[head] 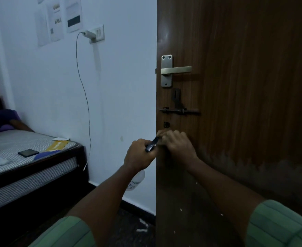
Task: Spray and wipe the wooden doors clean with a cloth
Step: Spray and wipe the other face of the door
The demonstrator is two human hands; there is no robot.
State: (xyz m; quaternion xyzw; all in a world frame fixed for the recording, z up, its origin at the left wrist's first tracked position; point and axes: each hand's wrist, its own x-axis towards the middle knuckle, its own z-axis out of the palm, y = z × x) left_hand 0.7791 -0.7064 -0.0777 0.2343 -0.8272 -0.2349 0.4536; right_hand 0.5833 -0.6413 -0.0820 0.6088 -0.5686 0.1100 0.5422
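Dark brown wooden door (244, 86) with vertical grain is standing ajar, its lower portion looking darker. Translucent white plastic spray bottle (137, 180) with black trigger is hanging upright just beside the door's edge. Cloth is not discernible; possibly hiding under a fist.

Illumination is dim and bluish. The white wall (125, 86) on the left is the brightest area; the wooden door (253, 86) on the right is dark, with a faint sheen near its upper edge. Both hands show slight motion blur. Straight lines bow toward the frame edges.
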